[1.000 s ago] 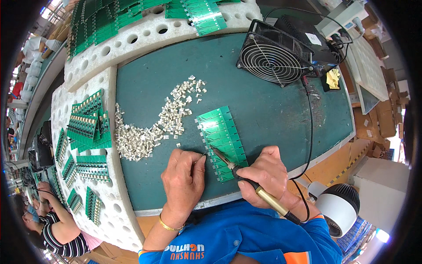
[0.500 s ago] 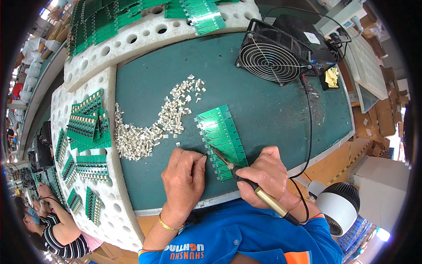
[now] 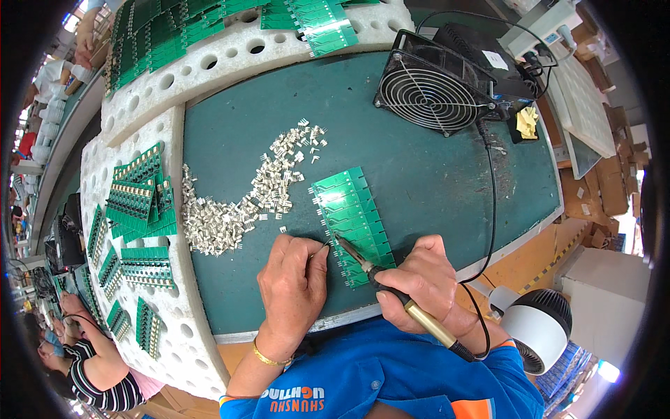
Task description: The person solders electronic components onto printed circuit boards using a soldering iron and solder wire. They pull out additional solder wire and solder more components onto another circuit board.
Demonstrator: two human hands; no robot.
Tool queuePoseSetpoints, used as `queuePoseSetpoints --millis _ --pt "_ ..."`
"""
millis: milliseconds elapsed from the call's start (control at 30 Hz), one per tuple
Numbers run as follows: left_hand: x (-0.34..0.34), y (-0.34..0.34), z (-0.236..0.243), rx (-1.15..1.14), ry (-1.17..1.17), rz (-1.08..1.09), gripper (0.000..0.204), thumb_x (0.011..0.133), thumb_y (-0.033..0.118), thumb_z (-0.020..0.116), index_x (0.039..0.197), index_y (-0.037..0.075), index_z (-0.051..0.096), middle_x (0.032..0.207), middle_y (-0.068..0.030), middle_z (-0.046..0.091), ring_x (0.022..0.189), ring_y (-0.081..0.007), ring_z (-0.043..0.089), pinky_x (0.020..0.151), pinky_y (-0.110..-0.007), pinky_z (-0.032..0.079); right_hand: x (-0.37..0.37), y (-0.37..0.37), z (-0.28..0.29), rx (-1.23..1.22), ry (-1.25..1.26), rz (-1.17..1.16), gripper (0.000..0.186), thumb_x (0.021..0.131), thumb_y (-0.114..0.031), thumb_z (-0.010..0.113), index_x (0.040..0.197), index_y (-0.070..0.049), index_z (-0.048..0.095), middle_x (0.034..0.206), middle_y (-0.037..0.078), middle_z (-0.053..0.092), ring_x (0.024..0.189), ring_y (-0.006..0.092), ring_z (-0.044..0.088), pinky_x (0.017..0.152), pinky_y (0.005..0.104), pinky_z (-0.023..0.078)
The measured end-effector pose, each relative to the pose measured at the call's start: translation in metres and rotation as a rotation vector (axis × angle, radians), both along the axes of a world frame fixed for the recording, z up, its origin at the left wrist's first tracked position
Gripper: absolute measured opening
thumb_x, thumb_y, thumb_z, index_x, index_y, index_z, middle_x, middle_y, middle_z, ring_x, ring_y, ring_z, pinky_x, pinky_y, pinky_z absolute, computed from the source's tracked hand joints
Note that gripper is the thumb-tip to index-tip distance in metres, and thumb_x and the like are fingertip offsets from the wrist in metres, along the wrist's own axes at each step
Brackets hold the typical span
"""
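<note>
A green circuit board panel lies on the teal work mat, with small white connectors along its left edge. My right hand is closed around the handle of a soldering iron. The iron's tip rests at the left part of the panel, among the solder pads. Just left of the panel, my left hand is pinched shut on a thin strand of solder wire, barely visible between thumb and forefinger. Loose white connectors form a curved pile beyond my left hand.
Perforated white foam borders the mat, bearing finished-looking boards at left and more green panels at the back. A black fan stands at the far right; the iron's cable crosses the mat. Another person sits at left.
The soldering iron's tip has shifted very slightly nearer, and my left hand a touch to the right. The panel and the connectors have not moved.
</note>
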State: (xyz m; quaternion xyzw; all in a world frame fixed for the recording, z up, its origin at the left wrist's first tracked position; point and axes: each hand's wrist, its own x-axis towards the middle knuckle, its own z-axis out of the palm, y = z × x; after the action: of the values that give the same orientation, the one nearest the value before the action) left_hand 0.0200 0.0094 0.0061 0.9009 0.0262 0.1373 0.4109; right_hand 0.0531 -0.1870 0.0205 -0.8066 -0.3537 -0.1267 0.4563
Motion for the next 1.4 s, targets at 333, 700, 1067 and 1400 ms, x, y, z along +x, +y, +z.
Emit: queuePoseSetpoints --millis 333,700,1067,1400 --pt "0.001 -0.001 0.000 -0.001 0.002 0.006 0.013 0.080 -0.003 0.072 0.082 0.004 0.062 0.074 -0.0110 0.055 0.060 -0.0284 0.056 0.053 -0.037 0.045 -0.001 -0.001 -0.001 -0.002 -0.005 0.001 0.028 0.069 -0.009 0.077 0.094 -0.008 0.067 0.065 0.001 0.061 0.053 0.0177 0.052 0.065 0.0353 0.038" --pt "-0.015 0.004 0.005 -0.166 0.089 0.102 0.009 0.096 0.005 0.063 0.092 0.002 0.055 0.074 -0.0001 0.050 0.066 -0.0072 0.045 0.056 -0.024 0.038 -0.001 -0.011 0.007 -0.001 -0.020 0.011 0.025 0.073 -0.008 0.075 0.097 -0.007 0.065 0.066 0.001 0.062 0.054 0.0186 0.053 0.067 0.0359 0.038" --pt "-0.017 -0.005 0.004 -0.070 -0.001 0.084 0.009 0.084 -0.003 0.069 0.086 0.002 0.062 0.077 -0.0108 0.057 0.061 -0.0234 0.056 0.056 -0.034 0.046 -0.005 -0.009 -0.003 0.049 0.008 0.010 0.025 0.070 -0.005 0.075 0.094 -0.007 0.066 0.067 0.002 0.062 0.055 0.0193 0.054 0.068 0.0370 0.039" --pt "-0.015 -0.008 0.000 -0.060 -0.023 0.077 0.012 0.082 -0.003 0.071 0.083 0.003 0.061 0.074 -0.0095 0.057 0.059 -0.0223 0.056 0.052 -0.035 0.046 -0.004 -0.006 -0.008 0.073 0.005 0.013 0.018 0.078 -0.011 0.071 0.094 -0.005 0.065 0.066 0.004 0.060 0.053 0.0210 0.049 0.067 0.0379 0.039"
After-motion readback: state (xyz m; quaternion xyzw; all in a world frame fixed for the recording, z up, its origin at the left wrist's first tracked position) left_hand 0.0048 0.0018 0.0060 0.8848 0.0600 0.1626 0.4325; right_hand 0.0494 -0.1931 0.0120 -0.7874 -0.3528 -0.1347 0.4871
